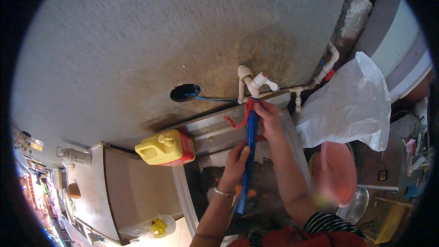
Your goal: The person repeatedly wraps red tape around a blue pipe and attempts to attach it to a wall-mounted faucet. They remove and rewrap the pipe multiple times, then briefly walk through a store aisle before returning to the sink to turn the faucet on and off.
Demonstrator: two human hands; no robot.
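Observation:
A blue tube, soft and slightly wrinkled, hangs from the spout of a white plastic tap. A red strip of cloth or cord wraps the tube's top at the spout, its loose tail hanging to the left. My right hand is closed at that wrapped top, fingers pinching the red strip against the tube; some fingertips are hidden behind it. Lower down, my left hand grips the tube from its left side, thumb on the front. Below the hands the tube runs down into a dark sink.
A yellow jug with a red label stands on the sink's left edge. On the right are a white plastic bag, a pink basin and a metal bowl. White pipes run along the grey wall, which has a dark hole.

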